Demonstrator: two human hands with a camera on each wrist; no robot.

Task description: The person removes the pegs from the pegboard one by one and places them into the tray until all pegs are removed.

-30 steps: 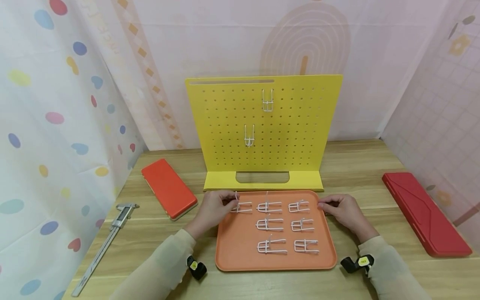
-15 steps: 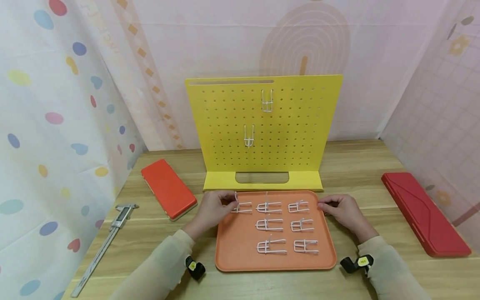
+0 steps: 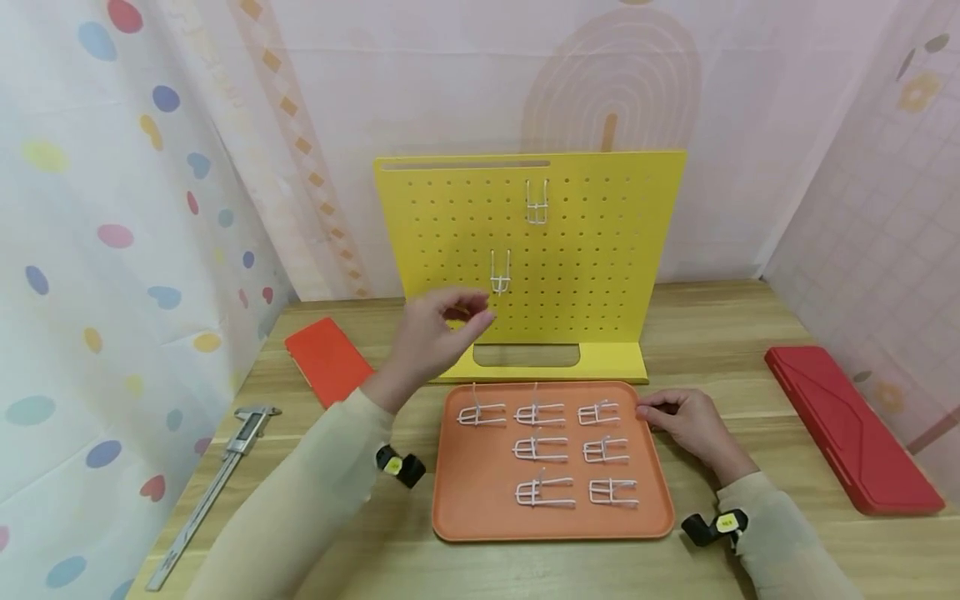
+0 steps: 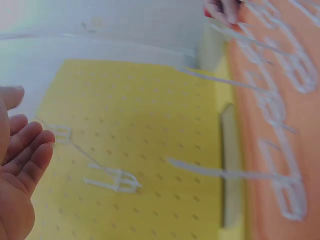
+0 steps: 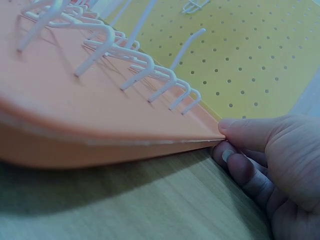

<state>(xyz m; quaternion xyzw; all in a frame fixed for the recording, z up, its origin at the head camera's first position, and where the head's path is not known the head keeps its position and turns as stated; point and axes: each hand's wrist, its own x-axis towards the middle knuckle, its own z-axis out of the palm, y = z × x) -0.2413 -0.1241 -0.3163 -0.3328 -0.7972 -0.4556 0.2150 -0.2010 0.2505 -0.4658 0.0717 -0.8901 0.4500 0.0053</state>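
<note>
My left hand (image 3: 442,333) is raised in front of the lower left of the yellow pegboard (image 3: 585,283), fingers relaxed and holding nothing. In the left wrist view, that hand's fingers (image 4: 37,150) hang apart from the board. My right hand (image 3: 688,421) pinches the right rim of the orange tray (image 3: 472,500); in the right wrist view the thumb (image 5: 250,132) lies on top of the rim and fingers curl beneath. Several white wire pegboard hooks (image 3: 542,450) lie in rows on the tray. Two more hooks hang on the board, one high (image 3: 536,204) and one lower (image 3: 500,275).
A red-orange case (image 3: 326,358) lies at the left, partly behind my left arm. Digital calipers (image 3: 217,492) rest near the left table edge. A long red case (image 3: 847,429) lies at the right. Printed curtains (image 3: 465,83) stand behind and beside the wooden table.
My left hand has let go of the tray's upper left corner area and risen toward the pegboard, uncovering the hook there. The right hand stays at the tray's rim.
</note>
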